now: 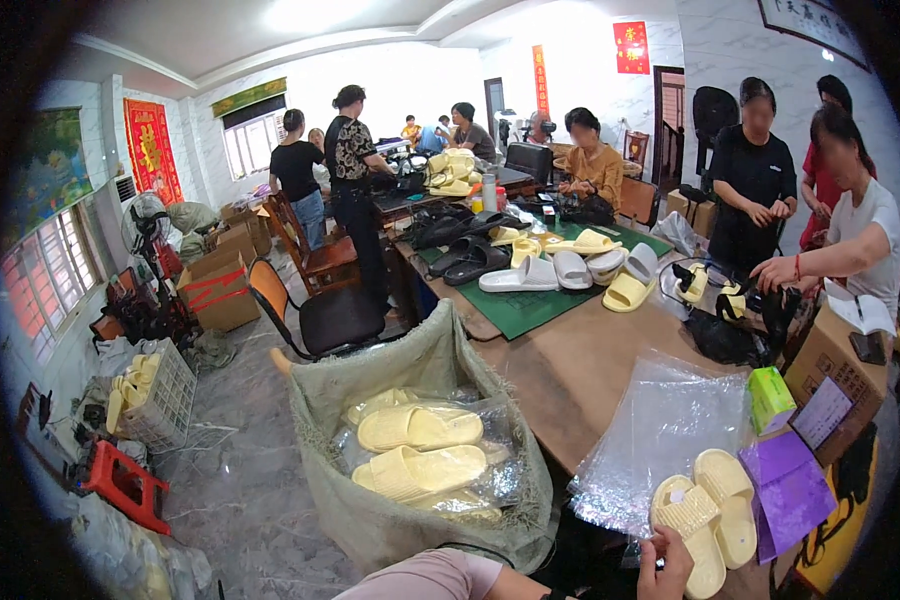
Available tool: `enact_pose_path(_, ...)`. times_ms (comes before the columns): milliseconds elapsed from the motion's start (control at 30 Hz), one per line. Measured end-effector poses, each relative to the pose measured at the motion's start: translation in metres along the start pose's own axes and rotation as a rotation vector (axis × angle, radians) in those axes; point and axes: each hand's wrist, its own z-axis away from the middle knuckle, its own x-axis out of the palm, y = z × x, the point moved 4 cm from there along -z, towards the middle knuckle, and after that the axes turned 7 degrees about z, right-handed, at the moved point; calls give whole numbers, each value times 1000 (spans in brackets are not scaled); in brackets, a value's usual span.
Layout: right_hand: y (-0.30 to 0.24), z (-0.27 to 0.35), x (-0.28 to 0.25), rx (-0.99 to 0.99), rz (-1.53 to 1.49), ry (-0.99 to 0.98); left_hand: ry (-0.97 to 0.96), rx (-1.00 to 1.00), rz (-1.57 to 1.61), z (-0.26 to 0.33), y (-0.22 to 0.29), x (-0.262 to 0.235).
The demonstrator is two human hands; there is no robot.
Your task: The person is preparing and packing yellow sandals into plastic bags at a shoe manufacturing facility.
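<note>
A pair of pale yellow slippers (702, 520) lies side by side at the table's near right edge. The fingers of my right hand (665, 565) are bent against the left slipper's side, gripping it, though the fingertips are partly hidden. Touching the slippers on the left is a stack of clear plastic bags (650, 440). A purple sheet (785, 495) lies beside them on the right. My left forearm (510, 584), in a pale pink sleeve, crosses the bottom edge, and its hand is out of the picture. A green woven sack (330, 480) left of the table holds bagged yellow slippers (420, 470).
On the table (570, 370), a green mat (515, 312) carries white, yellow and black slippers. A small green box (770, 400) and a cardboard carton (840, 375) stand at the right. Co-workers work around the tables. A chair (335, 320) and red stool (128, 485) stand left.
</note>
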Motion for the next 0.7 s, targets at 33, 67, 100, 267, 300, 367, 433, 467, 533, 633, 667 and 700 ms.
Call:
enact_pose_path(33,1,0,-2,1,-2,2,43,51,-58,0,-1,0)
enact_pose_path(67,-4,-1,-3,-122,117,26,92,103,-109,1,6,-2)
enact_pose_path(100,-8,-1,-4,-245,235,50,94,102,-103,2,9,-4)
enact_pose_path(267,3,8,0,-244,355,24,41,-71,231,3,6,-4)
enact_pose_path(300,0,7,-2,-182,244,82,48,-46,250,3,5,-3)
enact_pose_path(367,-1,8,-4,-113,131,136,61,1,289,5,6,-1)
enact_pose_path(433,17,15,2,369,-546,118,73,-135,160,8,2,0)
enact_pose_path(467,24,14,2,392,-703,99,86,-265,23,10,3,-3)
enact_pose_path(533,32,15,2,480,-729,98,72,-316,75,7,13,-10)
enact_pose_path(633,43,12,3,482,-711,126,185,-195,30,7,7,-8)
enact_pose_path(667,44,10,3,404,-671,153,236,-97,-87,6,19,-10)
enact_pose_path(700,41,8,1,406,-673,152,289,2,-207,6,32,-13)
